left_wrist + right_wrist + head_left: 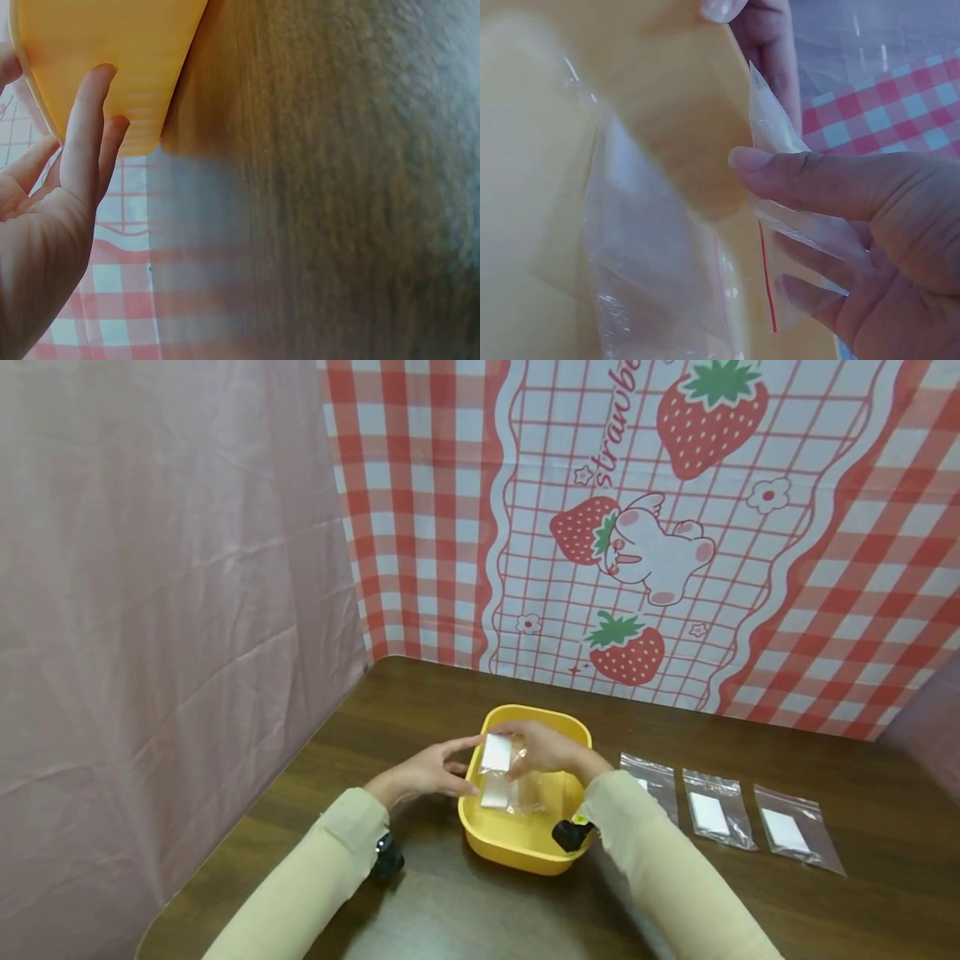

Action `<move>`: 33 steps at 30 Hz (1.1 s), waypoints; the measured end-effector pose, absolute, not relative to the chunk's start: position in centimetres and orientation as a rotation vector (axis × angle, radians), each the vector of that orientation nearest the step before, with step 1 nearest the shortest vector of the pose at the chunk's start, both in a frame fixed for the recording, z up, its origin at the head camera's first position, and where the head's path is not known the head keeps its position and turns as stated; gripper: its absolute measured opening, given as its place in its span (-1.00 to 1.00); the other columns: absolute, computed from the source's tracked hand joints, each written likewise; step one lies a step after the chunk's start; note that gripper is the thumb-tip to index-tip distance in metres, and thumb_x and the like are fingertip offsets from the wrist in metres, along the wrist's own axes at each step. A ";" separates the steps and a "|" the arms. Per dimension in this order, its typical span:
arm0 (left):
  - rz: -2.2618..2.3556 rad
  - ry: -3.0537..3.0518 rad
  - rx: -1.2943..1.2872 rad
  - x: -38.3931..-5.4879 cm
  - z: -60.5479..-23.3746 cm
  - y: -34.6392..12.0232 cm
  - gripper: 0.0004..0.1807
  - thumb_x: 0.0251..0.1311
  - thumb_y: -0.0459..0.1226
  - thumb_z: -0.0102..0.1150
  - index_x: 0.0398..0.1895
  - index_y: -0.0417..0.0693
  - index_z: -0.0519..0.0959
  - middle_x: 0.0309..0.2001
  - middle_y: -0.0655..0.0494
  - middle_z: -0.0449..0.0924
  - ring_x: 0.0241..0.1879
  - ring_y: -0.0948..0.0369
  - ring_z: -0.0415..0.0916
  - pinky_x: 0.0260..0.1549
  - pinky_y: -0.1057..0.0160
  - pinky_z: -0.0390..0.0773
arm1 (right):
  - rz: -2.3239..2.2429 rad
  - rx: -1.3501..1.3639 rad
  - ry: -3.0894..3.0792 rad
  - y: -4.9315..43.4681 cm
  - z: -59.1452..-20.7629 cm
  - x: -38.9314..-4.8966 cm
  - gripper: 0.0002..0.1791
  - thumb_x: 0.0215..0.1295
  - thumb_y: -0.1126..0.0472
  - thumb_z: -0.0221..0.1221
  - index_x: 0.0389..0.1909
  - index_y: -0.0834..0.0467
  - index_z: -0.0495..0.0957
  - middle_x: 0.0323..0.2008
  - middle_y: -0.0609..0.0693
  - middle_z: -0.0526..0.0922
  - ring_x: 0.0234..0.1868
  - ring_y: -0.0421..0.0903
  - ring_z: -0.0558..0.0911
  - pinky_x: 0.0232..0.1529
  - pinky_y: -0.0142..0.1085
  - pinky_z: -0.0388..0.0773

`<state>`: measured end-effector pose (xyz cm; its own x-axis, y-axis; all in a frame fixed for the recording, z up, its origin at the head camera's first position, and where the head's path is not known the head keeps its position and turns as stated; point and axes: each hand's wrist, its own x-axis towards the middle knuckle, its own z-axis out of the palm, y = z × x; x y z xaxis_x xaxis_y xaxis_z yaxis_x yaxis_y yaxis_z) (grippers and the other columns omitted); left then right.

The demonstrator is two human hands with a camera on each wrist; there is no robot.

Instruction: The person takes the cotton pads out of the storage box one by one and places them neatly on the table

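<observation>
A yellow plastic bin [517, 860] stands on the table. My left hand [427, 770] holds its left rim, the thumb at the edge and other fingers along the outer wall [142, 45] in the left wrist view. Over the bin, my right hand [551, 750] pinches a clear zip bag [496, 752] containing a flat white piece. The bag's red seal line shows beneath the thumb in the right wrist view. Inside the bin lies another clear bag [652, 255] with a white piece.
To the right of the bin, three clear zip bags lie in a row: a near one [652, 785] partly behind the right sleeve, a middle one [708, 814] and a far one [785, 831]. A strawberry-print checked cloth [442, 527] hangs behind the dark wooden table [420, 710].
</observation>
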<state>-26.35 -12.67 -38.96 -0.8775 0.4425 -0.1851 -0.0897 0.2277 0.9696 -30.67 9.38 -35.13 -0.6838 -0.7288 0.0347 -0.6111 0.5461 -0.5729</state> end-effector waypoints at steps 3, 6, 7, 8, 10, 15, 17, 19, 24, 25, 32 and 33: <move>1.682 2.095 0.335 -26.3 -39.0 -12.7 -0.12 0.00 -0.46 0.33 0.41 0.01 0.15 0.22 -0.34 0.23 0.10 -0.06 0.40 -0.21 0.15 0.59 | -0.834 -1.137 2.601 9.5 -34.6 -30.4 -0.23 -0.11 0.33 0.42 0.22 0.25 0.38 0.13 0.15 0.47 0.02 0.01 0.47 0.05 -0.14 0.41; 1.672 2.105 0.338 -26.3 -38.9 -12.6 -0.12 0.00 -0.46 0.33 0.41 0.02 0.15 0.25 -0.33 0.20 0.11 -0.06 0.39 -0.21 0.15 0.59 | -0.829 -1.136 2.635 9.9 -34.2 -30.0 -0.22 -0.10 0.30 0.43 0.23 0.24 0.38 0.15 0.14 0.46 0.05 0.03 0.47 0.05 -0.14 0.42; 1.669 2.109 0.337 -26.2 -38.9 -12.6 -0.12 0.00 -0.45 0.33 0.41 0.02 0.15 0.26 -0.32 0.19 0.12 -0.06 0.38 -0.21 0.15 0.59 | -0.830 -1.130 2.646 10.1 -34.0 -29.9 -0.22 -0.10 0.29 0.43 0.24 0.22 0.37 0.16 0.13 0.45 0.07 0.03 0.46 0.06 -0.14 0.42; 1.669 2.111 0.328 -26.2 -38.8 -12.6 -0.12 0.00 -0.45 0.33 0.41 0.03 0.16 0.26 -0.31 0.18 0.12 -0.06 0.38 -0.21 0.15 0.58 | -0.832 -1.129 2.655 10.2 -33.9 -29.7 -0.21 -0.10 0.28 0.43 0.24 0.22 0.37 0.17 0.12 0.45 0.08 0.03 0.45 0.07 -0.13 0.41; 1.668 2.113 0.317 -26.1 -38.8 -12.6 -0.13 0.00 -0.45 0.33 0.41 0.04 0.16 0.27 -0.30 0.17 0.13 -0.05 0.37 -0.20 0.15 0.58 | -0.845 -1.132 2.668 10.5 -33.7 -29.3 -0.21 -0.10 0.27 0.44 0.25 0.20 0.37 0.18 0.11 0.44 0.11 0.04 0.44 0.09 -0.10 0.39; 1.676 2.100 0.335 -26.1 -38.9 -12.6 -0.12 0.01 -0.45 0.32 0.41 0.02 0.14 0.28 -0.30 0.15 0.13 -0.06 0.36 -0.22 0.13 0.59 | -0.891 -1.186 2.687 11.6 -33.4 -28.1 -0.20 -0.12 0.30 0.44 0.24 0.21 0.37 0.18 0.10 0.44 0.15 0.05 0.41 0.13 -0.05 0.35; 1.681 2.089 0.345 -26.0 -39.0 -12.7 -0.12 0.01 -0.45 0.32 0.42 0.02 0.14 0.28 -0.29 0.15 0.13 -0.06 0.36 -0.22 0.13 0.59 | -0.915 -1.192 2.692 12.1 -33.3 -27.6 -0.20 -0.12 0.30 0.43 0.24 0.22 0.37 0.18 0.10 0.44 0.17 0.05 0.39 0.15 -0.04 0.33; 1.681 2.087 0.353 -26.0 -39.0 -12.7 -0.12 0.01 -0.45 0.32 0.42 0.01 0.13 0.29 -0.29 0.15 0.13 -0.05 0.36 -0.22 0.12 0.59 | -0.931 -1.182 2.706 12.8 -33.3 -27.1 -0.21 -0.10 0.29 0.43 0.25 0.21 0.36 0.19 0.09 0.43 0.19 0.06 0.37 0.17 -0.01 0.30; 1.683 2.084 0.368 -25.9 -39.1 -12.5 -0.11 0.02 -0.46 0.31 0.43 -0.03 0.10 0.28 -0.31 0.15 0.13 -0.06 0.36 -0.21 0.12 0.59 | -0.968 -1.139 2.745 14.6 -33.4 -25.6 -0.20 -0.08 0.22 0.44 0.26 0.16 0.36 0.19 0.06 0.43 0.20 0.07 0.36 0.17 0.02 0.30; 1.685 2.080 0.366 -25.9 -39.1 -12.5 -0.11 0.03 -0.46 0.31 0.43 -0.03 0.10 0.28 -0.31 0.14 0.14 -0.07 0.36 -0.21 0.13 0.59 | -0.979 -1.130 2.751 14.8 -33.4 -25.3 -0.19 -0.09 0.22 0.44 0.27 0.15 0.36 0.19 0.05 0.44 0.19 0.06 0.38 0.15 0.02 0.32; 1.690 2.068 0.386 -25.9 -39.1 -12.5 -0.11 0.03 -0.48 0.29 0.43 -0.07 0.07 0.30 -0.31 0.10 0.16 -0.09 0.33 -0.20 0.14 0.58 | -1.074 -1.095 2.747 16.8 -34.1 -23.1 -0.17 -0.10 0.31 0.43 0.28 0.15 0.34 0.19 0.09 0.43 0.17 0.09 0.40 0.09 -0.01 0.39; 1.689 2.066 0.392 -25.9 -39.1 -12.5 -0.11 0.04 -0.48 0.29 0.43 -0.07 0.07 0.31 -0.31 0.09 0.16 -0.09 0.32 -0.20 0.14 0.58 | -1.090 -1.094 2.746 17.0 -34.2 -22.8 -0.17 -0.10 0.32 0.43 0.28 0.16 0.33 0.20 0.10 0.42 0.17 0.09 0.40 0.08 -0.02 0.40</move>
<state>-25.89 -12.52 -39.13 -0.8627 0.4810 -0.1559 -0.0572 0.2135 0.9753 -22.83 17.05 -34.24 -0.7590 -0.6020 0.2479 -0.6082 0.5198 -0.5998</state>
